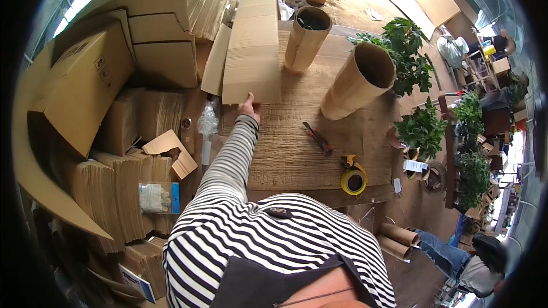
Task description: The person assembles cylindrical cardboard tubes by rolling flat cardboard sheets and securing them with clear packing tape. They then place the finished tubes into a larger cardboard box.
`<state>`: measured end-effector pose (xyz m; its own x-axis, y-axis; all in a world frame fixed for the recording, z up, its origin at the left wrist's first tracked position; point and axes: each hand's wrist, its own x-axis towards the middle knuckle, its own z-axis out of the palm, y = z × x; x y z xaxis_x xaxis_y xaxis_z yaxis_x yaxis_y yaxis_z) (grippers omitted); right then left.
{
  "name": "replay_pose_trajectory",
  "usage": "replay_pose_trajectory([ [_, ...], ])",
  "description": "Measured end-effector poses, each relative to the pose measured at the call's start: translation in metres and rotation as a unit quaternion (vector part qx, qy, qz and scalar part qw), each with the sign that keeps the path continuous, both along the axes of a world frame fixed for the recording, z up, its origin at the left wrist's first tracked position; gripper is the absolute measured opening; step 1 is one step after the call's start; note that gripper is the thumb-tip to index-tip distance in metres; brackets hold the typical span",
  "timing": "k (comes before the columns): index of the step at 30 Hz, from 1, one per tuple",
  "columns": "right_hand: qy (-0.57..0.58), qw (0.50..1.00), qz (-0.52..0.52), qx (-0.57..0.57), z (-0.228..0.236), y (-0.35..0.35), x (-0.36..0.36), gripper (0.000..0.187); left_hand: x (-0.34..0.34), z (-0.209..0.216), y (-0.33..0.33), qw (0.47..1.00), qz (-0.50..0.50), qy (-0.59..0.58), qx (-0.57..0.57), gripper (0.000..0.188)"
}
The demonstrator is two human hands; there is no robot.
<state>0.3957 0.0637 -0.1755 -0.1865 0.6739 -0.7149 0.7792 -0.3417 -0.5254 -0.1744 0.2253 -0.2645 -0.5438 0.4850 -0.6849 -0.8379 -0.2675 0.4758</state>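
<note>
Head view. Left hand (249,110), left of centre: fingers are gripping the lower end of a long cardboard piece (251,45), thumb is resting on its face. Cardboard piece is extending through the upper centre-left, long axis running up the frame, far end leaning slightly right. Right hand is lying outside the view; its fingers' state cannot be told. Narrower tube (303,45), upper centre: is containing something dark, kind unclear. Wider tube (351,88), right of centre: is standing on the counter (274,159), shadow hiding its interior.
</note>
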Motion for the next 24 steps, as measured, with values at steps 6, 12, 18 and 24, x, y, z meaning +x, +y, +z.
replay_pose_trajectory([
  [6,0.087,0.910,0.335,0.227,0.073,0.134,-0.164,0.053,0.065,0.006,-0.108,0.991,-0.031,0.058,-0.115,0.042],
  [12,0.173,0.811,0.279,0.485,0.072,0.282,-0.352,0.079,0.098,0.020,-0.198,0.976,-0.057,0.089,-0.191,0.035],
  [18,0.008,0.857,0.128,0.498,0.100,0.408,-0.453,0.044,0.143,-0.006,-0.267,0.977,-0.032,0.028,-0.211,0.043],
  [24,-0.052,0.822,0.254,0.507,0.102,0.416,-0.446,0.014,0.163,-0.048,-0.322,0.977,-0.032,-0.027,-0.209,0.035],
])
